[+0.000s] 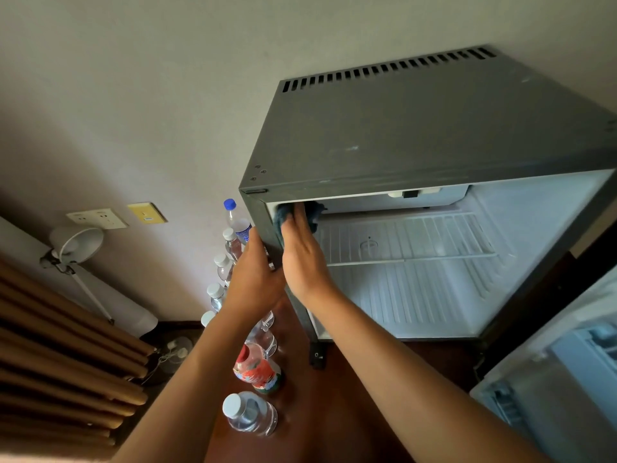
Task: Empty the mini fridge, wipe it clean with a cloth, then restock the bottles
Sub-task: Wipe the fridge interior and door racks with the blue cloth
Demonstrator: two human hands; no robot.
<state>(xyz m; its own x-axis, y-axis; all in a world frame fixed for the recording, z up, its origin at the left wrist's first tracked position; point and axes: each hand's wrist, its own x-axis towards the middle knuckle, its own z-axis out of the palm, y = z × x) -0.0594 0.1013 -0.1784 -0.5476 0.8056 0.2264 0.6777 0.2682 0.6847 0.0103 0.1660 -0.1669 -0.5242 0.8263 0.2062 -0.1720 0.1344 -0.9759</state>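
Note:
The dark grey mini fridge point(417, 128) stands open, and its white inside with the wire shelf point(410, 242) holds nothing. My right hand point(303, 259) reaches inside and presses a dark blue cloth point(283, 213) flat against the upper left inner wall. Outside, my left hand point(253, 279) rests on the fridge's left front edge. A row of clear water bottles point(222, 265) stands left of the fridge on the floor, the farthest with a blue cap point(229, 204). Nearer me are a red-labelled bottle point(257, 370) and a white-capped water bottle point(248, 412).
The fridge door point(561, 372) hangs open at the lower right, its shelves facing me. A white desk lamp point(76, 245) and wall sockets point(96, 218) are at the left, above wooden slats point(60, 345). The floor is dark wood.

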